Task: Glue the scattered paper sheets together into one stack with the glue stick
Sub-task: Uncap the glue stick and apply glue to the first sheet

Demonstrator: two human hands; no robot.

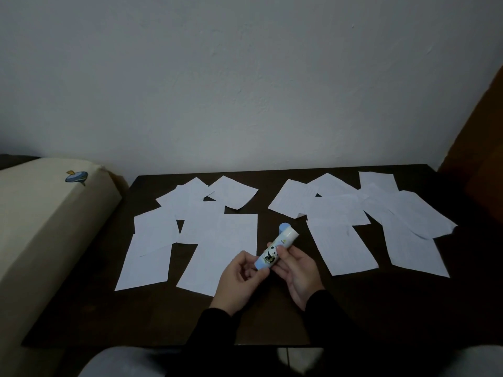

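1. Over the near middle of the dark table (272, 317), we hold the glue stick (275, 248) in both hands, raised above the surface and tilted, its blue cap end pointing away and to the right.
2. Our left hand (239, 278) pinches the blue base end with thumb and curled fingers.
3. Our right hand (296, 270) curls around the white barrel (a small panda picture shows on it) just beyond the left hand.
4. White paper sheets lie scattered flat in two loose groups: a left group (190, 235) and a right group (367, 219), many overlapping at their edges.
5. Between the two groups runs a bare strip of table, and the glue stick sits over it.
6. At the left edge, a cream cushion (40, 227) with a small blue emblem lies beside the table.
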